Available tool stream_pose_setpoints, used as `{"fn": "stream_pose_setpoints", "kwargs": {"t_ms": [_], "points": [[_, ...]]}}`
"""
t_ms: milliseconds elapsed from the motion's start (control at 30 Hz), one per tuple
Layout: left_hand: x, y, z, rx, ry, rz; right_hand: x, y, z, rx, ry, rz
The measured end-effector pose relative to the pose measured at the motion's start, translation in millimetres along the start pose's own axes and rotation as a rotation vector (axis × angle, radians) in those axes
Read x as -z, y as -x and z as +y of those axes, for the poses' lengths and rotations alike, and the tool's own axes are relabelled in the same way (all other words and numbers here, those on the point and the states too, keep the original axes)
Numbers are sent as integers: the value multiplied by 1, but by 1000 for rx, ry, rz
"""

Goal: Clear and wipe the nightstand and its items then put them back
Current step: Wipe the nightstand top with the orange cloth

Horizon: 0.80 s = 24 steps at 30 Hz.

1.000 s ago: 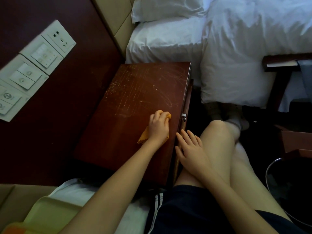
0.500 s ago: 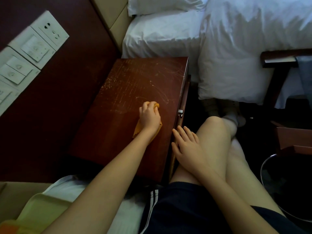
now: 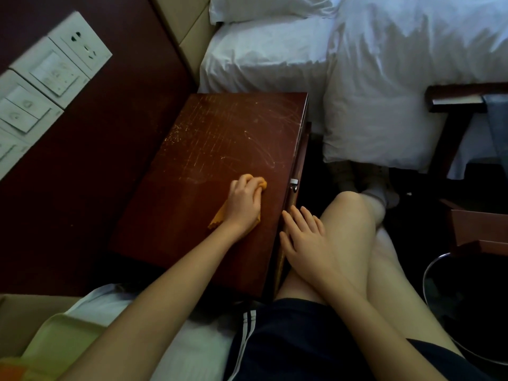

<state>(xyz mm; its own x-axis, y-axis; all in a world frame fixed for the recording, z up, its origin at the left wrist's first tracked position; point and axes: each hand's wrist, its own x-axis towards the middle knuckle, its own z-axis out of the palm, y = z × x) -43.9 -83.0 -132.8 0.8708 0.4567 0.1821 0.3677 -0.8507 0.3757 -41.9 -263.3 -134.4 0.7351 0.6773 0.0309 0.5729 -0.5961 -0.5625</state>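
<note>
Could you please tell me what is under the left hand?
An orange cloth, gripped by the left hand on the nightstand. Its ends show at fingertips and wrist; the hand covers the middle.

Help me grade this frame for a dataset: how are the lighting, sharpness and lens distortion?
Head view: dim overall, with the white bedding by far the brightest area. Head view: scratches on the nightstand top catch the light and read clearly. Head view: the left hand and orange cloth look fairly sharp, without obvious smear. Head view: wide-angle bend slants the switch panel at the left edge.
</note>
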Motion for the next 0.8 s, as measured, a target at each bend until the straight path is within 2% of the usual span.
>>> {"fn": "stream_pose_setpoints", "kwargs": {"t_ms": [100, 200, 300, 433, 500, 633, 800], "points": [[-5, -22, 10, 140, -5, 37, 1, 2, 2, 1, 3, 0], [-10, -34, 26, 177, -8, 45, 2, 1, 1, 1, 1, 6], [-13, -32, 36, 101, 7, -1, 1, -1, 0, -6, 5, -3], [-7, -9, 24, -118, 30, -84, 1, 0, 0, -18, -11, 22], [-3, 1, 13, -143, 25, -76, 1, 0, 0, -26, -12, 28], [-1, -5, 3, -37, 4, -32, 0, 1, 0, -29, -11, 23], [-12, -32, 24, 143, -14, 35, 2, 1, 0, -27, -23, 45]]}}
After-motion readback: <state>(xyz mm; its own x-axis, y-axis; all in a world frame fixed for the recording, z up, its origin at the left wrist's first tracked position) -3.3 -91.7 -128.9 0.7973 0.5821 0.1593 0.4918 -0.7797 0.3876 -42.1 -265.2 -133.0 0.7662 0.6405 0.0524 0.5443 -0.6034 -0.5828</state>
